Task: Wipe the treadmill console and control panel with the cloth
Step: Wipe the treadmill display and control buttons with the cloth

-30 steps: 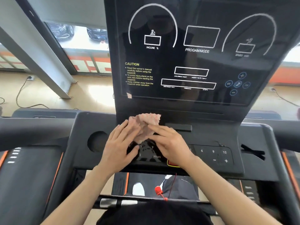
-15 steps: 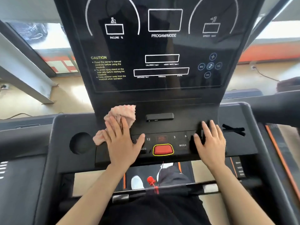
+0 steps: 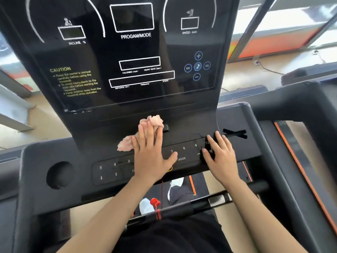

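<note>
The black treadmill console [image 3: 127, 52] rises ahead, its screen printed with white outlines and yellow caution text. Below it runs the control panel [image 3: 109, 170] with numbered buttons. A crumpled pink cloth [image 3: 127, 143] lies on the panel's middle, under my left hand [image 3: 151, 154], which presses it flat with straight fingers. The cloth pokes out above and to the left of the fingers. My right hand [image 3: 218, 157] rests flat on the panel's right end, over the speed buttons, holding nothing.
A round cup hole [image 3: 60, 175] sits at the panel's left. A black handlebar [image 3: 209, 203] crosses below my wrists, with a red safety clip [image 3: 155, 203] and cord hanging on it. Side rails with orange trim [image 3: 300, 170] flank the deck. White shoes [image 3: 145, 205] show beneath.
My right hand left the cloth and moved to the panel's right end. My left hand slid the cloth to the right, from the panel's left part to its middle, over the red button.
</note>
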Demonstrator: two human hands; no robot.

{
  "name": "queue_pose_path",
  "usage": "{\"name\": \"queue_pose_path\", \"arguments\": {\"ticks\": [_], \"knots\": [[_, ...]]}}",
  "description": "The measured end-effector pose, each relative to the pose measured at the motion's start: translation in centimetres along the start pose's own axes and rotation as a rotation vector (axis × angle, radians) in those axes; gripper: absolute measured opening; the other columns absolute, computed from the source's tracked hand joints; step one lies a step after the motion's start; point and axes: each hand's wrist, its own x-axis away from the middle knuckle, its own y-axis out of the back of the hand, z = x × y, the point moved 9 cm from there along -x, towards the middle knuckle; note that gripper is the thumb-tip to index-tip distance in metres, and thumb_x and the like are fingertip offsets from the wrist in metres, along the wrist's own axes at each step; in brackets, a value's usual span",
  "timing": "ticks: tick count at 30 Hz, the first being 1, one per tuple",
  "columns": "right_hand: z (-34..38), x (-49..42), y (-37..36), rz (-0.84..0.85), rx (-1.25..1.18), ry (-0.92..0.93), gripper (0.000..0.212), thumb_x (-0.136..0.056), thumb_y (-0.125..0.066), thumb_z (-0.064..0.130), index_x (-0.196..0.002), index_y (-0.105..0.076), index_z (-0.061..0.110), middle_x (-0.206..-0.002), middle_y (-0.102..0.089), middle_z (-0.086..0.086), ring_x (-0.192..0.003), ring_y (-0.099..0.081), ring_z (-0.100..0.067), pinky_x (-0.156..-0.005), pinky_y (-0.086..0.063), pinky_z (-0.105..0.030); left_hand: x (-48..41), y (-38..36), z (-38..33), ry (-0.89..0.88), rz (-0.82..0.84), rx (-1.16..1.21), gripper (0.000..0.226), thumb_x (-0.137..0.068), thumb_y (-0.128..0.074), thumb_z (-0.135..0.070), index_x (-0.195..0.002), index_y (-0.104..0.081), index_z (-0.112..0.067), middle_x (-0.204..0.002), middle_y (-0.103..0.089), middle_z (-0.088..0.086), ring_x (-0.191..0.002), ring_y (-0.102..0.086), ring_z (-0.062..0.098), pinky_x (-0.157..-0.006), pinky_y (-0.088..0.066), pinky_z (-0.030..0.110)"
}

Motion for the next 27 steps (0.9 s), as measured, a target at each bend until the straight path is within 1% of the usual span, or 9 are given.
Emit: {"name": "queue_pose_path", "arguments": {"ticks": [4,8,12,16,18,20,22,24,27], "knots": [[0.0,-0.2,0.4,-0.006,0.002,0.009,0.050,-0.099,-0.063,0.036,-0.146,-0.055,0.023,-0.161,-0.040,-0.008,-0.150,-0.030,-0.034,-0.115,-0.035,-0.051,-0.9,-0.6,-3.0,-0.085,0.036,-0.059,0.101,-0.085,-0.030,-0.077,-0.166,-0.003,-0.022,-0.171,0.026,0.009,-0.157,0.025,0.036,-0.121,0.012,0.068],[-0.1,-0.1,0.8,-0.019,0.014,0.050,0.049,-0.098,-0.064,0.033,-0.145,-0.056,0.021,-0.159,-0.043,-0.008,-0.148,-0.034,-0.035,-0.117,-0.036,-0.049,-1.6,-2.0,-7.8,-0.262,0.076,-0.052,0.098,-0.087,-0.030,-0.074,-0.165,-0.015,-0.017,-0.173,0.015,0.008,-0.159,0.020,0.026,-0.129,0.002,0.056],[-0.7,0.0,1.1,-0.019,-0.080,0.059,0.043,-0.098,-0.066,0.022,-0.140,-0.061,0.014,-0.156,-0.048,-0.009,-0.146,-0.038,-0.032,-0.119,-0.035,-0.044,-2.9,-3.0,-11.7,-0.357,0.113,0.007,0.095,-0.089,-0.032,-0.071,-0.166,-0.011,-0.019,-0.174,0.010,0.006,-0.160,0.018,0.023,-0.130,0.004,0.049],[-2.5,1.2,3.0,-0.155,-0.160,-0.001,0.030,-0.098,-0.062,0.010,-0.128,-0.069,0.009,-0.140,-0.063,-0.007,-0.131,-0.055,-0.024,-0.111,-0.044,-0.038,-4.1,-3.7,-14.8,-0.492,0.212,0.009,0.097,-0.081,-0.020,-0.068,-0.165,-0.014,-0.020,-0.174,0.009,0.005,-0.160,0.018,0.020,-0.130,0.008,0.047],[-3.7,2.1,3.7,-0.219,-0.190,-0.064,0.028,-0.098,-0.062,0.009,-0.124,-0.070,0.009,-0.135,-0.065,-0.005,-0.127,-0.058,-0.021,-0.109,-0.045,-0.032,-4.6,-3.8,-16.4,-0.579,0.242,0.023,0.098,-0.079,-0.019,-0.065,-0.166,-0.012,-0.020,-0.174,0.008,0.005,-0.160,0.016,0.019,-0.130,0.007,0.047],[-4.4,2.9,3.9,-0.269,-0.202,-0.088,0.027,-0.096,-0.063,0.006,-0.122,-0.071,0.009,-0.131,-0.067,-0.004,-0.124,-0.060,-0.021,-0.106,-0.048,-0.036,-4.9,-4.0,-17.8,-0.661,0.253,0.033,0.096,-0.079,-0.021,-0.063,-0.165,-0.015,-0.021,-0.174,0.004,0.005,-0.161,0.012,0.019,-0.130,0.006,0.046],[-4.8,3.4,4.4,-0.337,-0.222,-0.103,0.027,-0.095,-0.062,0.002,-0.120,-0.071,0.008,-0.128,-0.068,-0.004,-0.121,-0.061,-0.020,-0.102,-0.052,-0.041,-5.1,-4.0,-18.9,-0.727,0.280,0.085,0.093,-0.078,-0.026,-0.061,-0.162,-0.028,-0.021,-0.175,-0.004,0.006,-0.162,0.007,0.020,-0.130,0.006,0.047],[-4.8,3.7,5.1,-0.405,-0.249,-0.114,0.027,-0.095,-0.059,0.002,-0.119,-0.071,0.007,-0.126,-0.069,-0.004,-0.120,-0.061,-0.020,-0.102,-0.051,-0.039,-4.9,-3.1,-19.3,-0.782,0.266,0.208,0.083,-0.078,-0.037,-0.052,-0.155,-0.046,-0.020,-0.173,-0.019,0.006,-0.162,-0.002,0.022,-0.130,0.002,0.051],[-3.5,2.9,6.3,-0.426,-0.246,-0.024,0.029,-0.094,-0.056,0.006,-0.119,-0.070,0.007,-0.126,-0.068,-0.005,-0.118,-0.060,-0.022,-0.102,-0.048,-0.035,-2.9,-0.4,-17.7,-0.826,0.072,0.362,0.057,-0.078,-0.058,-0.029,-0.132,-0.068,-0.015,-0.163,-0.043,0.005,-0.159,-0.021,0.025,-0.129,-0.011,0.053]]}}
